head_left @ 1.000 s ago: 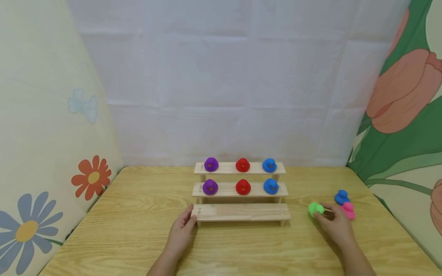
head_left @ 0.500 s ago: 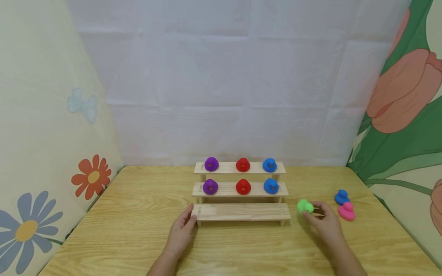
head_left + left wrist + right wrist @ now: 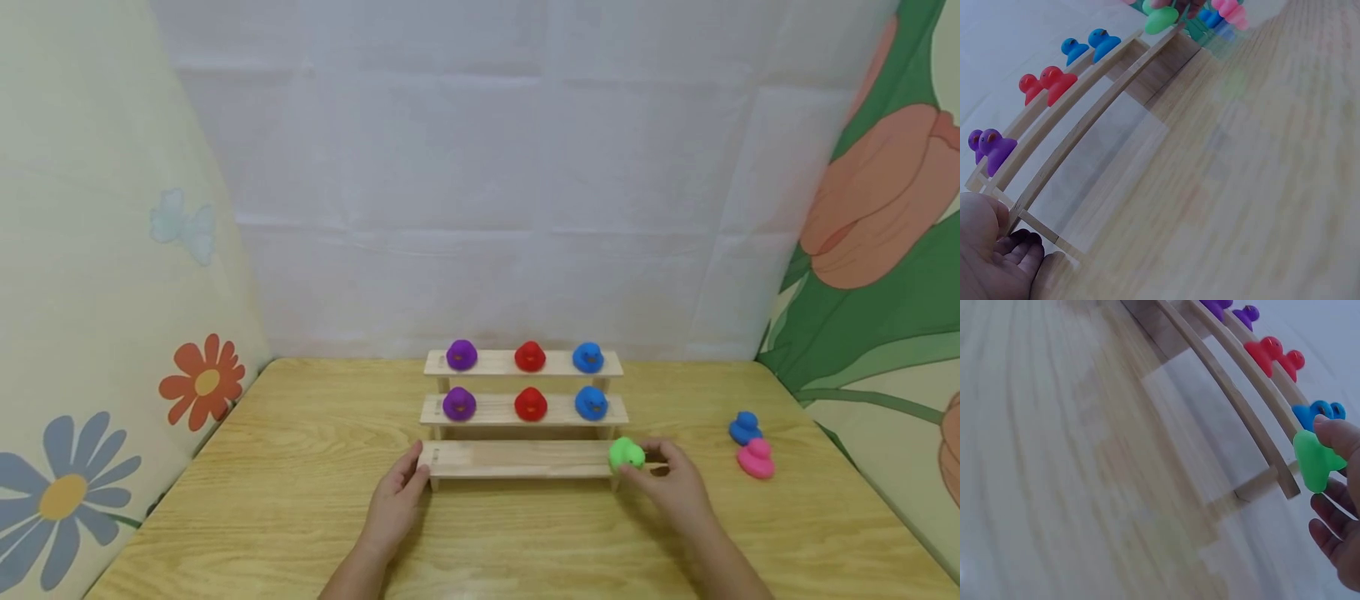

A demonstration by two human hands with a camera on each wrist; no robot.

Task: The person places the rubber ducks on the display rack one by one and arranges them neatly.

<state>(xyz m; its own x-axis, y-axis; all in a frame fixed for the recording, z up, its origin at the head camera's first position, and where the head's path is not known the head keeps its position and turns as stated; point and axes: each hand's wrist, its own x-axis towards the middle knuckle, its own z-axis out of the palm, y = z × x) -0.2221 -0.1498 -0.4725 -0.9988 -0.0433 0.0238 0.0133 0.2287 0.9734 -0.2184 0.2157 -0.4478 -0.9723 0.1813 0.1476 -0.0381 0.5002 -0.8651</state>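
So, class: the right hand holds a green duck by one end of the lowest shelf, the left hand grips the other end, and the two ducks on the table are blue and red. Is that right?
Not quite: the head view shows a pink duck beside the blue duck on the table, not a red one. The right hand, green duck and left hand are as you said.
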